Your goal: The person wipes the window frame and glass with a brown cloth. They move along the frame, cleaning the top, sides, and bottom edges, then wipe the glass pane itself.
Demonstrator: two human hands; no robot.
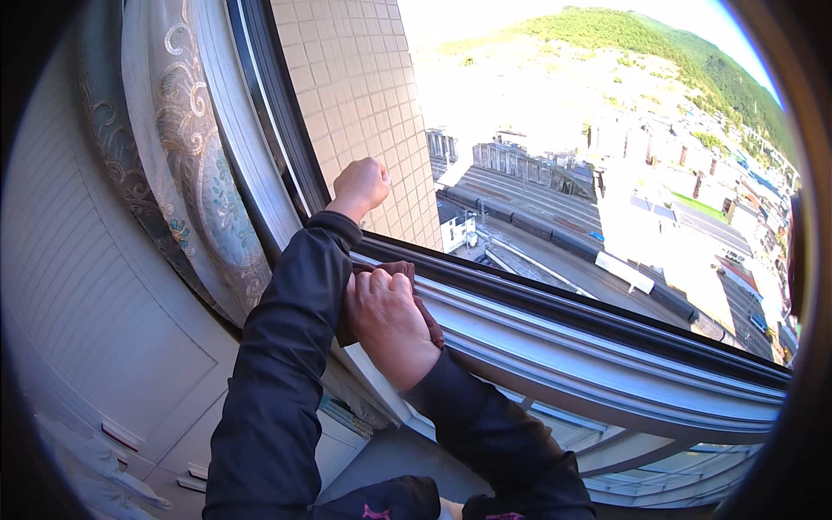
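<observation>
My right hand [390, 318] presses a dark brown cloth [434, 323] onto the corner of the window's lower frame [559, 338]. The cloth shows above the knuckles and along both sides of the hand. Farther out, my left hand [363, 185] is curled into a fist above the dark inner edge of the frame, in front of a tiled outside wall [351, 71]. Nothing shows in that fist. My left forearm crosses over the frame corner and hides part of the cloth's edge.
Patterned curtains [195, 130] hang along the left side of the window frame. White cabinet fronts [130, 338] with handles stand lower left. Beyond the window, a long drop leads to rail tracks with a train [520, 218], buildings and green hills [604, 32].
</observation>
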